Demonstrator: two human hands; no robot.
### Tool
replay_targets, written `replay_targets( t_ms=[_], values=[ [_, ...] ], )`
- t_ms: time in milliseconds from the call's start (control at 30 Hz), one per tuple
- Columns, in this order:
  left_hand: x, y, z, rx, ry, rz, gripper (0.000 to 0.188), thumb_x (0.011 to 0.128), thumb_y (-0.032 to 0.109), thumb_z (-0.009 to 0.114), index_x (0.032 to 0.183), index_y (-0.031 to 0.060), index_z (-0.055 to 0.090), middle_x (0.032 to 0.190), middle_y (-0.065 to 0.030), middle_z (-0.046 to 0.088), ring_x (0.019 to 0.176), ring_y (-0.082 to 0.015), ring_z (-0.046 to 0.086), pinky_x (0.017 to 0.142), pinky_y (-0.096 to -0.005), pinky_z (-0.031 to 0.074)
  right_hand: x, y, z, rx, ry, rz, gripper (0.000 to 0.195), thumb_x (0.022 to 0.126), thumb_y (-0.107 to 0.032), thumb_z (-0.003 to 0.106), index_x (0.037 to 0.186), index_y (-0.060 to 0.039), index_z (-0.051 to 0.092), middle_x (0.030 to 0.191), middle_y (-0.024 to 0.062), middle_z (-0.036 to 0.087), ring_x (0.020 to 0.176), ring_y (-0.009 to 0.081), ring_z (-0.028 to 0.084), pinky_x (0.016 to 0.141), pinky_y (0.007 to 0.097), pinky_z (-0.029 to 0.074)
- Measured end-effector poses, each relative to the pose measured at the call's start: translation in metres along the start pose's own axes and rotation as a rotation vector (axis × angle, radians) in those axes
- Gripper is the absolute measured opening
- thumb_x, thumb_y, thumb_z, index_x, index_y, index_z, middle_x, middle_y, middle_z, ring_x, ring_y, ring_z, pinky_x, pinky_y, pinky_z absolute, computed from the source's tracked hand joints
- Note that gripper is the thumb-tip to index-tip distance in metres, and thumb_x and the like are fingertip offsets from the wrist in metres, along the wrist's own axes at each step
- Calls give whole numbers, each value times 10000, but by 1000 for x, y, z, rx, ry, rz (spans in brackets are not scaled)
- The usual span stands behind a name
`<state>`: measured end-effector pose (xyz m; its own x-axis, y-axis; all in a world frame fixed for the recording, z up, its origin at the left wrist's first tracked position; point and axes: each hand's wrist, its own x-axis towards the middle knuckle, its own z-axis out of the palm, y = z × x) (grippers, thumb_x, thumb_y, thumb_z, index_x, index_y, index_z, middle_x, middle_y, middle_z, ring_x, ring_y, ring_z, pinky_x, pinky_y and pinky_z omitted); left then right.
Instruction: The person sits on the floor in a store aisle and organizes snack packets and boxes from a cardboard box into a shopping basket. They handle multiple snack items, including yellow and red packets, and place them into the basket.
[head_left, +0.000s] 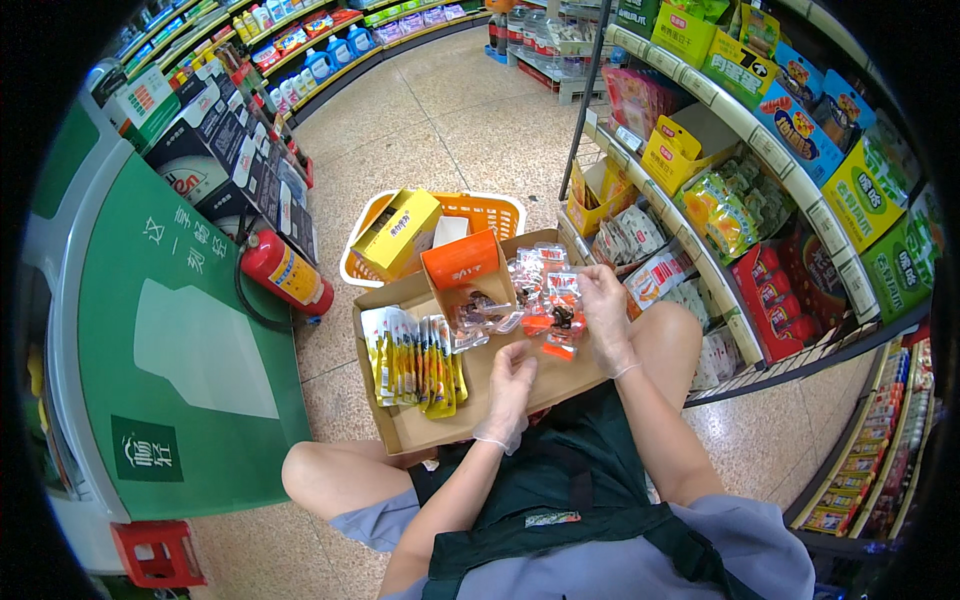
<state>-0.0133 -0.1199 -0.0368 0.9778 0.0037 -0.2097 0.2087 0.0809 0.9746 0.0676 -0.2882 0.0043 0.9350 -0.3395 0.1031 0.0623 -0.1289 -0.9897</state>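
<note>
A shallow cardboard tray (409, 439) lies before me at my lap. My right hand (606, 311), in a clear plastic glove, pinches the edge of a small clear-and-orange snack packet (562, 289), above more such packets. My left hand (512, 379), also gloved, is over the tray's near side with its fingers curled; I cannot tell whether it holds anything. An orange display box (459, 262) stands in the tray with a few dark snack packets (480, 307) at its opening. Yellow-and-white pouches (412, 360) are lined up at the tray's left.
Behind the tray is an orange-and-white basket (487, 210) holding a yellow box (397, 232). A fire extinguisher (289, 274) leans by a green panel (202, 360) on the left. A snack shelf (720, 277) rises close on the right. Stocked shelves (322, 82) stand farther off.
</note>
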Motion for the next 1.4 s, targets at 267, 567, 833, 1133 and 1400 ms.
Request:
replay_targets(
  t_ms=[267,567,833,1133,1400],
  values=[
    [18,4,34,52,-278,-74,588,941,137,614,1478,16,405,1332,-151,580,1209,-205,546,1030,-311,422,4,23,-3,-429,45,-194,241,932,-63,545,1163,-29,608,1047,180,662,957,402,622,871,455,501],
    [21,7,45,50,-389,-140,498,953,120,607,1413,-16,474,1300,-129,609,1175,-174,562,1018,-300,437,-22,19,-3,-783,16,-536,471,797,43,605,1252,-75,601,1194,171,571,1116,373,537,953,453,454],
    [16,4,5,-141,-129,-176,331,963,64,573,1279,-35,572,1194,-79,638,1111,-145,576,989,-282,450,-35,-14,33,-467,-296,-612,240,814,37,641,1031,-58,685,1109,155,618,1046,352,596,920,422,485],
    [16,4,-30,-224,46,-133,421,947,121,597,1352,19,545,1279,-80,609,1090,-167,575,944,-296,444,-34,-31,35,-100,-395,-441,131,926,12,599,1046,-7,650,1078,100,683,936,177,637,837,297,520],
    [12,16,-20,-332,13,-91,473,913,73,613,1372,16,518,1349,-104,578,1260,-172,518,1044,-322,415,-23,-62,11,403,-128,-85,93,963,-27,555,1033,-36,615,936,47,678,693,53,511,659,206,442]
  ],
)
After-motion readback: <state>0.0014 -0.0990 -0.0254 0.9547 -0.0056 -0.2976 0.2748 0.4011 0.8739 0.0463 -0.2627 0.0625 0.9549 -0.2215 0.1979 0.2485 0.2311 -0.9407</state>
